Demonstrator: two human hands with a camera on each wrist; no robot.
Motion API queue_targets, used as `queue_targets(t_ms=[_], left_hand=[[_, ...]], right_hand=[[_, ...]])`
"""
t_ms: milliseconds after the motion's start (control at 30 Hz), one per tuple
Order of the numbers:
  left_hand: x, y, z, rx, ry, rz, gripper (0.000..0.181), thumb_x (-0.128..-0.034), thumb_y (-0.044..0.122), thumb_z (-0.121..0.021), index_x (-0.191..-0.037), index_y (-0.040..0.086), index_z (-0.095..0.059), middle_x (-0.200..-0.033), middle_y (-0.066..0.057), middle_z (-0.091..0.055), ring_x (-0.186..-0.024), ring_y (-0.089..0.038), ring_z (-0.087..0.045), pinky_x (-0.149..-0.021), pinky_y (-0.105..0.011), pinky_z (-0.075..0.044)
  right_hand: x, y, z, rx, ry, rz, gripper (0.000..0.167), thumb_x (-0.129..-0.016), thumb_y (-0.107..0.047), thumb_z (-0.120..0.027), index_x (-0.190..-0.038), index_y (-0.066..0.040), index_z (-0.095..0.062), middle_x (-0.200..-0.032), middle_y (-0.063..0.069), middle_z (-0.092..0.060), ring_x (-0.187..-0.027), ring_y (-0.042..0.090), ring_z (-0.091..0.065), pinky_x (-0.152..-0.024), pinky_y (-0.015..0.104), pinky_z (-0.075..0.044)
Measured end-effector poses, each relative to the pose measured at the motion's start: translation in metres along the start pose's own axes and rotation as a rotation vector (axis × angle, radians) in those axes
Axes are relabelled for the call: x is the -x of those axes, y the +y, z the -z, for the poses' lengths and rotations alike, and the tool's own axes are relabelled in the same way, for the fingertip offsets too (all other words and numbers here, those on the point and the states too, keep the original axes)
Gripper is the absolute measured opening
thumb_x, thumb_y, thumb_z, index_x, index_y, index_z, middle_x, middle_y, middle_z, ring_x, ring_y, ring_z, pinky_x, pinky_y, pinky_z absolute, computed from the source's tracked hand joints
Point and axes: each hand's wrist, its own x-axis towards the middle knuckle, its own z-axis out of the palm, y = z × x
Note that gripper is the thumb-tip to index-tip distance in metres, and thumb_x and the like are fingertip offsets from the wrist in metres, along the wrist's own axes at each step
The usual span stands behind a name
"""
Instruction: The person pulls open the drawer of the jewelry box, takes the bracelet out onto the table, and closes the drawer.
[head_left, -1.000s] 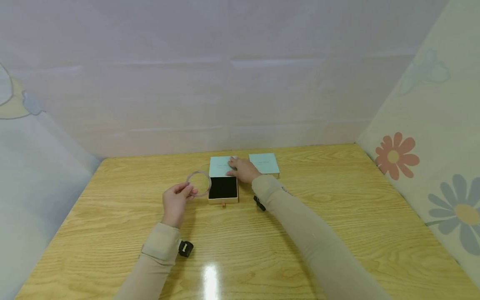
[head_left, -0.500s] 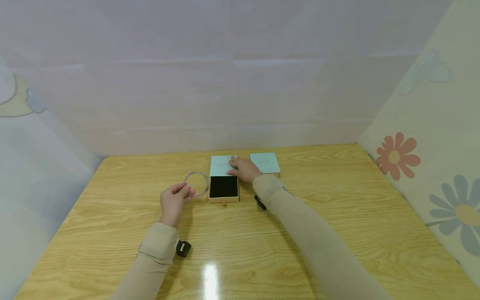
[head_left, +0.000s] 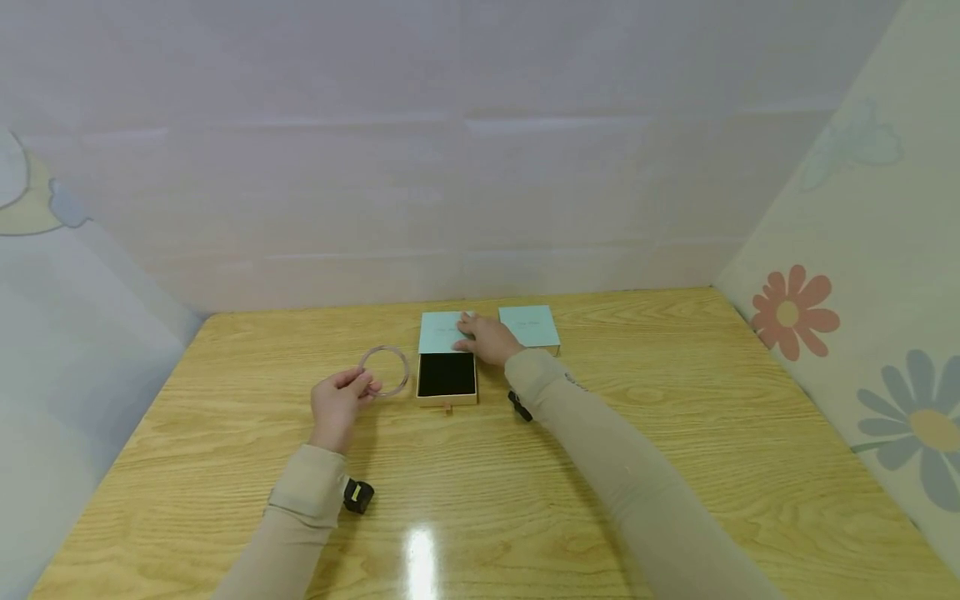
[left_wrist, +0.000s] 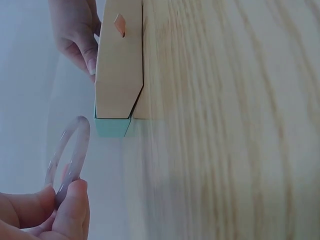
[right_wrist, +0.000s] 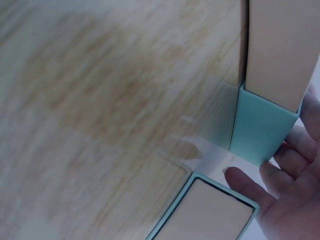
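Between thumb and fingers my left hand [head_left: 335, 407] pinches a pale lilac bangle [head_left: 406, 377], raised left of a drawer-style gift box. The left wrist view shows the bangle [left_wrist: 80, 150] standing on edge above the fingertips, apart from the box. The box has a light teal sleeve [head_left: 438, 335] and a drawer [head_left: 447, 399] pulled out toward me, lined in black, with a small orange pull tab [head_left: 447, 409]. My right hand [head_left: 493, 340] rests on the sleeve's right part, fingers spread. In the right wrist view its fingers touch the edge of the teal sleeve [right_wrist: 262, 127].
A second light teal box [head_left: 531, 325], closed, with faint lettering on its lid, stands to the right, behind the right hand. The wooden table [head_left: 675, 375] meets a pale cloth wall at the back. Light glares off its front middle.
The left hand has drawn the bangle leftward, away from the drawer, widening the gap between them. My right hand stays on the sleeve, and the boxes have not moved.
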Motion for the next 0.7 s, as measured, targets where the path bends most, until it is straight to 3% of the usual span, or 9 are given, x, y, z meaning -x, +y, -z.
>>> queue_targets(t_ms=[300,700], left_hand=[[-0.002,0.000,0.006,-0.030,-0.014,0.023,0.035,-0.0978,-0.004,-0.053,-0.127,-0.023,-0.047,-0.095,-0.011,-0.065,-0.065,-0.001,-0.065,-0.066,-0.014,-0.054],[-0.007,-0.003,0.013,-0.110,-0.043,0.036,0.035,-0.0981,-0.002,-0.054,-0.126,-0.022,-0.049,-0.093,-0.015,-0.068,-0.066,-0.004,-0.064,-0.064,-0.016,-0.055]], right_hand=[[-0.001,0.001,-0.001,0.014,0.006,0.005,0.061,-0.099,-0.032,-0.054,-0.149,-0.005,-0.034,-0.158,0.010,-0.022,-0.145,0.027,-0.017,-0.117,0.040,-0.022],[-0.001,0.002,-0.002,0.018,0.012,0.016,0.061,-0.099,-0.032,-0.054,-0.149,-0.004,-0.034,-0.157,0.011,-0.022,-0.145,0.028,-0.018,-0.116,0.040,-0.023]])
